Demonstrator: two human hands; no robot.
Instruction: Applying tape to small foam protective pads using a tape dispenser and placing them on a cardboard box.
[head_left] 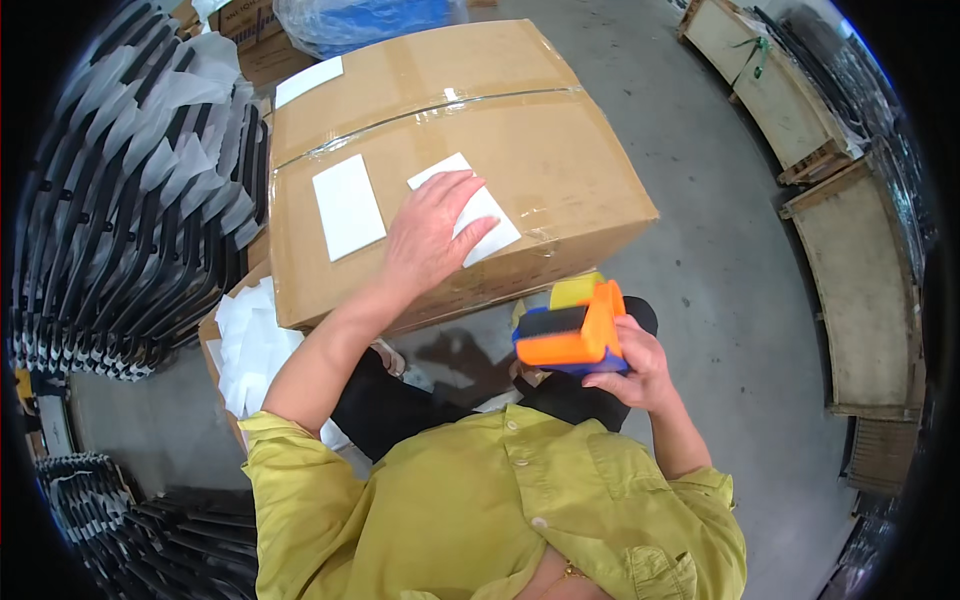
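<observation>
A large brown cardboard box (560, 165) stands in front of me, with clear tape running across its top seam. My left hand (432, 225) lies on the top with fingers spread, resting partly over a white rectangular piece (484, 212). Just left of that hand, another white rectangle (349, 207) lies flat; a third white piece (310, 82) is at the far left corner. In my right hand (640, 365) is an orange and blue tape dispenser (565, 347), gripped below the box's near right edge. A yellowish tape roll (577, 291) shows at its far side.
Stacked black metal frames (120, 220) with white wrapping stand at the left, close to the box. A crumpled white bundle (255, 340) sits by my left elbow. Blue plastic-wrapped goods (370, 25) lie beyond the box. Wooden crates (865, 290) line the right side of the grey floor (735, 330).
</observation>
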